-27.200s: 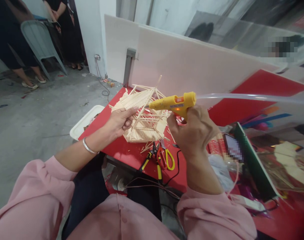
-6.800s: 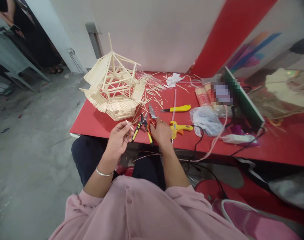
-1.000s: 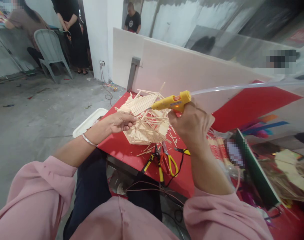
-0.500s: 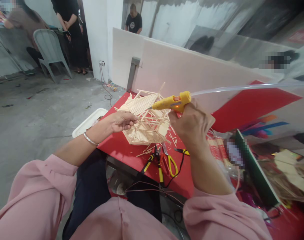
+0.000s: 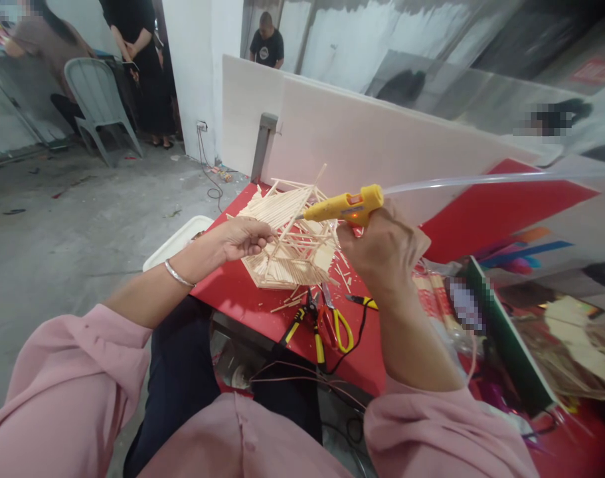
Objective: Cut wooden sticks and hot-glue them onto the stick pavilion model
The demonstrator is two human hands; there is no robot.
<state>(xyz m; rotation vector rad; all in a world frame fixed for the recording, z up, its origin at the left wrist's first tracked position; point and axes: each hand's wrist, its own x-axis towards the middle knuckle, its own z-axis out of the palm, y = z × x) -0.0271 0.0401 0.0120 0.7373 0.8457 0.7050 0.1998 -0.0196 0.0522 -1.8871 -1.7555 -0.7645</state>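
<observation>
My right hand (image 5: 384,242) is closed round the grip of a yellow hot glue gun (image 5: 349,204), which has a small orange light on. Its nozzle points left, over a model built of thin wooden sticks (image 5: 292,259) with a slatted sloping roof. A clear tube or long glue stick (image 5: 456,178) runs from the back of the gun to the right. My left hand (image 5: 247,238) is at the model's left side, just below the nozzle, thumb and fingers pinched together. What they hold is too small to make out.
Pliers (image 5: 312,322), scissors (image 5: 341,325) and loose stick pieces (image 5: 288,304) lie on the red table (image 5: 232,292) near its front edge. A green-and-white board (image 5: 511,338) and packets stand at the right. White panels (image 5: 382,126) rise behind. People are in the background.
Very little differs. The glue gun has shifted slightly right and down, its nozzle still over the model. My left hand stays pinched in nearly the same place.
</observation>
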